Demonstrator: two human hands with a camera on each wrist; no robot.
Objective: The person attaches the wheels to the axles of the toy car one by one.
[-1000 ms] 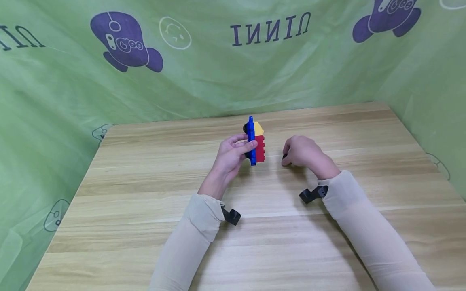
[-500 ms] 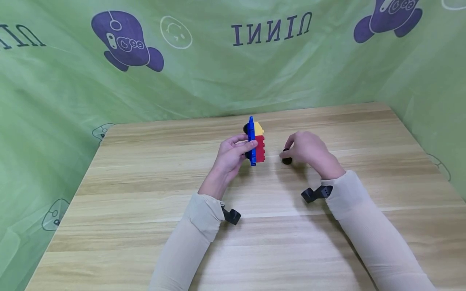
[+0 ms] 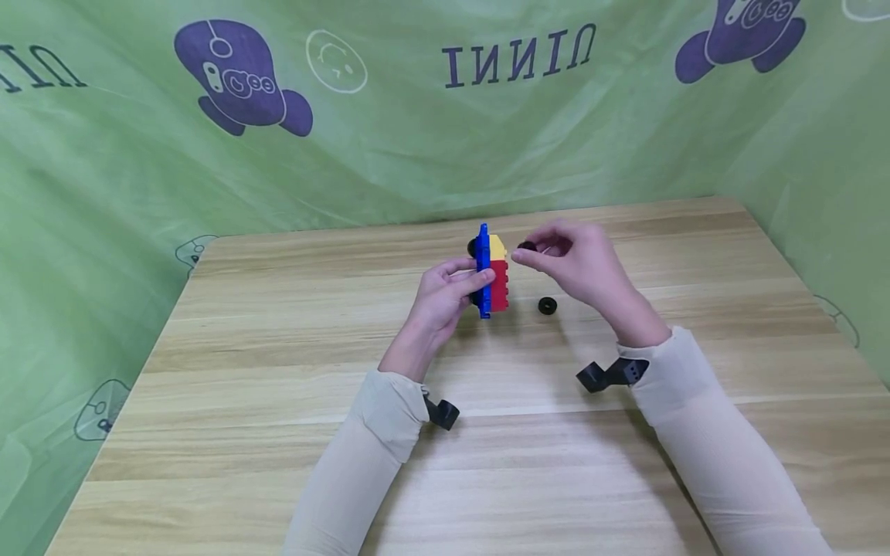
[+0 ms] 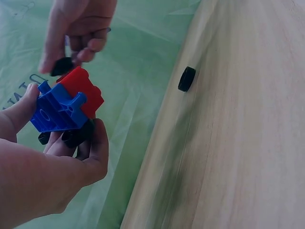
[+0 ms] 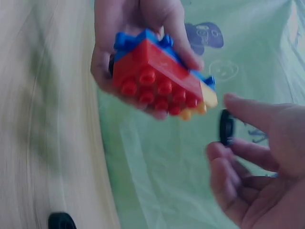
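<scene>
My left hand [image 3: 445, 297] grips a toy car [image 3: 497, 286] turned on its side, its blue chassis [image 4: 57, 109] toward the palm. A red studded brick [image 5: 159, 74] and a smaller yellow brick [image 5: 208, 98] sit on the chassis. Black wheels [image 4: 80, 133] show on the chassis's underside, partly behind the fingers. Between thumb and fingers, my right hand [image 3: 580, 259] pinches a loose black wheel [image 5: 227, 127], held just right of the car's yellow end. Another black wheel [image 3: 548, 306] lies flat on the table below the right hand.
The wooden table [image 3: 278, 432] extends around both hands. A green printed curtain [image 3: 417, 154] hangs behind it and along the sides. A black wrist camera [image 3: 445, 415] sits at the left cuff, another camera [image 3: 591, 377] at the right.
My right hand has risen from the table and moved away toward the far edge with a wheel, leaving another wheel lying there. The left hand with the car has barely shifted.
</scene>
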